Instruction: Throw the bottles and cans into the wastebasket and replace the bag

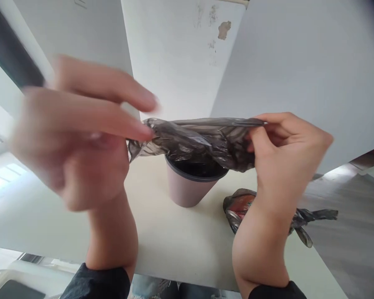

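Bag [202,143], plastic: likely light, limp, slippery, best held by its edge, where right hand [288,143] pinches; left hand [77,141] blurred, fingers' hold unclear.

A person's two arms in dark, near-black sleeves. The left sleeve [96,284] ends partway along the left forearm [112,236] in a loose, creased edge; its fabric looks matte. The right sleeve [276,291] matches it in colour, though only a small strip shows at the bottom. Past the sleeves, the left forearm and right forearm [262,245] are bare, as are the left grip [75,133], a hand blurred in outline, and the right grip [286,141], a sharper hand. Low between the sleeves are faded blue jeans [146,286] with pale, frayed threads.
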### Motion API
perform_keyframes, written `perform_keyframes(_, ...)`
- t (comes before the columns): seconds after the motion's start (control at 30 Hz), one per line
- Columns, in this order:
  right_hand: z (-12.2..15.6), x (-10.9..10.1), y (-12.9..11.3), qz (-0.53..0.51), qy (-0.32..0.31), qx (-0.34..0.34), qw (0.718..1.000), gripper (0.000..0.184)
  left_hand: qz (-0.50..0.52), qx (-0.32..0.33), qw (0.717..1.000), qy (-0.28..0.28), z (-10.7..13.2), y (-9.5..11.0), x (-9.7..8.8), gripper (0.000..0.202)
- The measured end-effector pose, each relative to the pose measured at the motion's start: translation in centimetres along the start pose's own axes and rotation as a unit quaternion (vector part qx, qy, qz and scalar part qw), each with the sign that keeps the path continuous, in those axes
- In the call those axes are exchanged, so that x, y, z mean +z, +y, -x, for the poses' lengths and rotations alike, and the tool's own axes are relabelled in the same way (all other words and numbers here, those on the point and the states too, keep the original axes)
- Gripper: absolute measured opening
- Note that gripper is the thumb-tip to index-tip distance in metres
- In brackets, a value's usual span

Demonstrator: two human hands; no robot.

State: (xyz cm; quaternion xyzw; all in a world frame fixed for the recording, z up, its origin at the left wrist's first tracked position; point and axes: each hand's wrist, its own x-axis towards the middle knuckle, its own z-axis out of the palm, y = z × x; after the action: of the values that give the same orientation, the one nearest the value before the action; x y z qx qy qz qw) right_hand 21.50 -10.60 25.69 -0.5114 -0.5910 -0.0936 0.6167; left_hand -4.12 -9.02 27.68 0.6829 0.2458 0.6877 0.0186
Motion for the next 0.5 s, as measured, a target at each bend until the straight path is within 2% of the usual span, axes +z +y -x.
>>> perform_keyframes(0.07, 0.0, 0.6, -0.5, -0.039, -0.028, 0.011, 0.999, 0.019, 0.000, 0.088, 0.986, -0.142, 0.4, 0.6, 0.9, 0.011)
perform_keyframes(0.1, 0.0, 0.8, -0.6, -0.048, -0.044, 0.015, 0.998, 0.020, -0.022, 0.100, 0.971, -0.215, 0.6, 0.6, 1.6, 0.017)
perform_keyframes(0.13, -0.1, 1.0, -0.6, -0.053, -0.051, 0.014, 0.997, 0.022, -0.050, 0.083, 0.957, -0.272, 0.8, 0.3, 2.3, 0.027)
perform_keyframes(0.17, -0.2, 1.1, -0.6, -0.053, -0.055, 0.009, 0.997, 0.024, -0.076, 0.070, 0.947, -0.303, 1.0, -0.1, 3.0, 0.029)
perform_keyframes(0.27, -0.5, 1.2, -0.1, -0.054, -0.036, -0.024, 0.998, 0.030, -0.115, 0.088, 0.922, -0.359, 1.1, -1.5, 4.4, 0.024)
perform_keyframes(0.33, -0.7, 1.4, 0.4, -0.052, -0.009, -0.033, 0.998, 0.032, -0.106, 0.127, 0.901, -0.400, 0.9, -1.9, 4.4, 0.027)
perform_keyframes(0.43, -0.9, 1.8, 1.1, 0.006, 0.024, -0.029, 0.999, 0.023, -0.069, 0.183, 0.882, -0.428, 0.8, -0.9, 3.5, 0.029)
perform_keyframes(0.5, -1.1, 2.0, 1.3, 0.073, 0.046, -0.036, 0.996, 0.017, -0.048, 0.199, 0.875, -0.438, 1.0, 0.2, 2.9, 0.029)
